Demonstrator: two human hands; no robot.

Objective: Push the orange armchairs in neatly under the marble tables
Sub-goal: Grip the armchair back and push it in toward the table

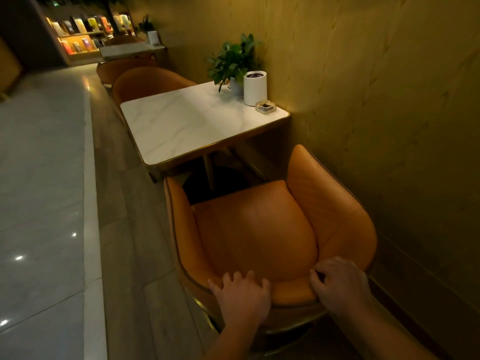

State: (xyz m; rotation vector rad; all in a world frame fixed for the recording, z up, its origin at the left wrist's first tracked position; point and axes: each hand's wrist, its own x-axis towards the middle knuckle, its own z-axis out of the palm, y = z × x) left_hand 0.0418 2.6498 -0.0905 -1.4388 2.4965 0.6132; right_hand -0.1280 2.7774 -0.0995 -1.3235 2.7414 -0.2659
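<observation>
1. Your left hand [242, 294] lay on the back rim of the chair [255, 229], low in the frame, fingers spread wide and curled over the top edge. It pressed on the rim and did not close round it.
2. Your right hand [340, 284] sat further right on the same rim, fingers bent narrow and hooked over the padding, thumb tucked behind. Whether it truly clamped the rim you could not tell from this view.
3. Two hands set apart on the backrest made sense: judged from the task, that let you push the chair straight and correct any swing.
4. The chair filled the lower centre and right, its seat still out in the open, front edge just short of the table [197, 126] at mid-frame. It was angled a little and stood near the wall [389, 100] on the right, so the push probably needed a slight turn.
5. The table top was white marble with a gilt edge, bare save for a plant [233, 61], a white canister [255, 87] and a small dish [265, 107], bunched at the wall side in the upper centre.
6. A second chair [148, 81] stood at the far side, with more beyond, upper left.
7. The floor [124, 203] was wood planking beside glossy pale tile on the left; the room was dim and amber, with lit shelves [83, 35] at top left.
</observation>
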